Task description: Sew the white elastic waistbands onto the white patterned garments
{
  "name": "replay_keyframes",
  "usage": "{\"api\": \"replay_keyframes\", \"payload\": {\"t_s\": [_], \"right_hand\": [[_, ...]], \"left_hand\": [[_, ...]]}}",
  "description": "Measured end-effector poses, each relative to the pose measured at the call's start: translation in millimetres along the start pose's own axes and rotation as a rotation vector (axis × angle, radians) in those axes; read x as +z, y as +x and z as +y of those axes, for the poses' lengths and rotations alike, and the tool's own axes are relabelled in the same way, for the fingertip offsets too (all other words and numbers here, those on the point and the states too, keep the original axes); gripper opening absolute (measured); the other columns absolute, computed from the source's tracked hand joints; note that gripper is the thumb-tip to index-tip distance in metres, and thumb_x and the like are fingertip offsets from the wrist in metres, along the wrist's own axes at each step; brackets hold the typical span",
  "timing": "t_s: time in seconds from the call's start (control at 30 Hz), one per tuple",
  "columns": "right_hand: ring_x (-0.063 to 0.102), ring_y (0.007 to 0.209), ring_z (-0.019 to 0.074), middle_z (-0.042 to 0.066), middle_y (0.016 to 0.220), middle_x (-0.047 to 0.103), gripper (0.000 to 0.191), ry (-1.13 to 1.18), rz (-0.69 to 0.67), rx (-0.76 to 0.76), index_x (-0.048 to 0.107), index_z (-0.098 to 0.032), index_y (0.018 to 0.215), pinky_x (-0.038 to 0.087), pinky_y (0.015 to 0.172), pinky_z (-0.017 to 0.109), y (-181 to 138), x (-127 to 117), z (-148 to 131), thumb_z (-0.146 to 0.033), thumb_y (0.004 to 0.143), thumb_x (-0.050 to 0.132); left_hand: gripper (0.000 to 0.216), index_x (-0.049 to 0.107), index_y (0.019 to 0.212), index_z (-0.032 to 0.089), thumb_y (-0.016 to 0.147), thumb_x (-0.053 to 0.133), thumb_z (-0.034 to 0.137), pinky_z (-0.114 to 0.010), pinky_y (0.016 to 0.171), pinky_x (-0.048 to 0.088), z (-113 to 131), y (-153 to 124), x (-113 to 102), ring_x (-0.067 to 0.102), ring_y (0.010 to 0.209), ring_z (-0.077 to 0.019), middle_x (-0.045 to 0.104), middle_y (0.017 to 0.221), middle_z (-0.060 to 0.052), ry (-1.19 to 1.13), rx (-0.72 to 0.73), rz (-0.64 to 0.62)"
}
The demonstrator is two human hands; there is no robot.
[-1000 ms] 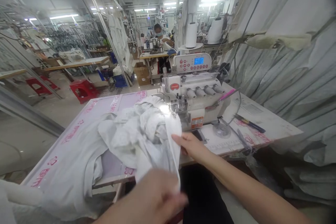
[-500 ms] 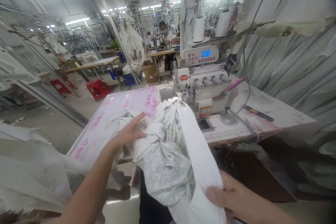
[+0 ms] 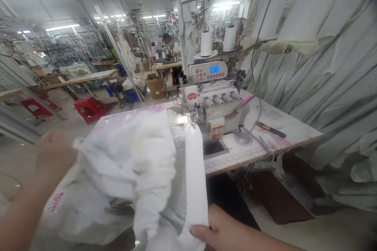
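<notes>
A white and pale grey garment (image 3: pixel 118 164) spreads over the left of the table, bunched and partly blurred. Its smooth white band (image 3: pixel 195 172) runs straight from the needle area of the overlock sewing machine (image 3: pixel 215 102) down toward me. Near the band's lower end, my right hand (image 3: pixel 218 225) pinches it between thumb and fingers. At the far left, my left hand (image 3: pixel 55 157) is closed on the garment's edge, smeared by motion. The cloth hides the machine's presser foot in part.
Thread cones (image 3: pixel 206 44) stand behind the machine. Dark-handled snips (image 3: pixel 271 128) lie on the white table (image 3: pixel 297 127) at right. Pale cloth (image 3: pixel 294 59) hangs along the right side. Red stools (image 3: pixel 90 109) and a cardboard box (image 3: pixel 155 86) stand beyond; a person (image 3: pixel 167 43) sits farther back.
My left hand has swung left, from open over the cloth to closed on its edge, spreading the garment. My right hand keeps hold of the band, now straighter. The view has turned right.
</notes>
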State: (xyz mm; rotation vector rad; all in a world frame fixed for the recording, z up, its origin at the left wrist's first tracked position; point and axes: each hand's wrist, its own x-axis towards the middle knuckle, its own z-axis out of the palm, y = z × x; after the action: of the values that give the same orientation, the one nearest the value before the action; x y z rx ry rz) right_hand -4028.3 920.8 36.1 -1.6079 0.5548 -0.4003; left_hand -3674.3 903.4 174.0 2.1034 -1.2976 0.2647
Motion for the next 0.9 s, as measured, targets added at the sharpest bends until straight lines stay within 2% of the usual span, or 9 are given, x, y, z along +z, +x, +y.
{"api": "replay_keyframes", "payload": {"t_s": [0.07, 0.1, 0.17, 0.2, 0.3, 0.4, 0.53, 0.63, 0.9], "right_hand": [[0.046, 0.061, 0.0110, -0.002, 0.059, 0.046, 0.018, -0.042, -0.003, -0.014, 0.053, -0.013, 0.063, 0.040, 0.059, 0.019, 4, -1, 5, -0.022, 0.078, 0.047], [0.047, 0.063, 0.0117, -0.002, 0.062, 0.048, 0.016, -0.060, 0.003, -0.013, 0.055, -0.013, 0.066, 0.040, 0.060, 0.020, 4, -2, 7, -0.022, 0.078, 0.047], [0.048, 0.066, 0.0126, -0.001, 0.068, 0.051, 0.014, -0.095, 0.030, 0.019, 0.058, -0.013, 0.072, 0.041, 0.062, 0.019, 1, -4, 11, -0.022, 0.077, 0.049], [0.048, 0.067, 0.0128, 0.000, 0.070, 0.052, 0.013, -0.104, 0.054, 0.050, 0.058, -0.013, 0.074, 0.040, 0.061, 0.019, -2, -5, 12, -0.022, 0.077, 0.049], [0.046, 0.066, 0.0120, -0.001, 0.069, 0.050, 0.011, -0.096, 0.071, 0.130, 0.054, -0.014, 0.072, 0.038, 0.058, 0.018, -7, -9, 11, -0.023, 0.076, 0.049], [0.037, 0.056, 0.0083, -0.003, 0.062, 0.040, 0.015, -0.067, -0.008, 0.097, 0.043, -0.016, 0.062, 0.032, 0.051, 0.017, -7, -14, 5, -0.023, 0.074, 0.048], [0.032, 0.054, 0.0071, -0.004, 0.060, 0.033, 0.025, -0.056, -0.091, -0.023, 0.033, -0.017, 0.058, 0.027, 0.047, 0.018, -4, -19, 1, -0.031, 0.073, 0.048], [0.039, 0.060, 0.0094, -0.003, 0.063, 0.038, 0.027, -0.035, -0.084, -0.009, 0.037, -0.017, 0.060, 0.032, 0.054, 0.019, -5, -18, 6, -0.038, 0.074, 0.048], [0.043, 0.066, 0.0113, 0.000, 0.071, 0.049, 0.019, -0.159, 0.052, 0.026, 0.054, -0.014, 0.076, 0.035, 0.055, 0.017, 0, -25, 13, -0.031, 0.080, 0.049]], "left_hand": [[0.022, 0.059, 0.075, 0.019, 0.079, 0.046, 0.035, -0.038, 0.080, 0.044, 31, -39, 22, 0.054, 0.081, -0.0198, 0.059, 0.076, -0.002, -0.115, 0.035, -0.065], [0.023, 0.057, 0.066, 0.019, 0.077, 0.044, 0.034, -0.034, 0.073, 0.045, 48, -66, 38, 0.053, 0.071, -0.0180, 0.057, 0.068, -0.002, -0.351, 0.120, -0.299], [0.025, 0.056, 0.058, 0.018, 0.074, 0.042, 0.031, -0.031, 0.064, 0.045, 78, -118, 73, 0.053, 0.062, -0.0165, 0.057, 0.062, -0.003, -0.760, 0.257, -1.080], [0.021, 0.053, 0.055, 0.017, 0.072, 0.042, 0.024, -0.030, 0.064, 0.044, 89, -137, 90, 0.054, 0.061, -0.0161, 0.056, 0.061, -0.004, -0.831, 0.177, -1.265], [0.017, 0.053, 0.068, 0.016, 0.073, 0.041, 0.026, -0.032, 0.068, 0.046, 97, -153, 131, 0.056, 0.073, -0.0188, 0.058, 0.073, -0.006, -0.801, -0.093, -0.813], [0.047, 0.050, 0.109, 0.016, 0.071, 0.057, 0.042, -0.040, 0.091, 0.039, 79, -122, 146, 0.048, 0.108, -0.0270, 0.053, 0.114, -0.012, -0.447, -0.063, -0.332], [0.035, 0.056, 0.097, 0.018, 0.077, 0.051, 0.046, -0.038, 0.093, 0.038, 58, -87, 136, 0.052, 0.101, -0.0266, 0.060, 0.100, -0.009, -0.219, 0.138, -0.412], [0.031, 0.056, 0.079, 0.019, 0.086, 0.037, 0.043, -0.031, 0.078, 0.044, 55, -80, 119, 0.057, 0.078, -0.0216, 0.061, 0.076, -0.003, -0.237, 0.093, -0.494], [0.021, 0.055, 0.078, 0.019, 0.083, 0.039, 0.034, -0.023, 0.060, 0.037, 69, -56, 97, 0.051, 0.065, -0.0159, 0.055, 0.065, 0.003, -0.193, 0.061, -0.271]]}}
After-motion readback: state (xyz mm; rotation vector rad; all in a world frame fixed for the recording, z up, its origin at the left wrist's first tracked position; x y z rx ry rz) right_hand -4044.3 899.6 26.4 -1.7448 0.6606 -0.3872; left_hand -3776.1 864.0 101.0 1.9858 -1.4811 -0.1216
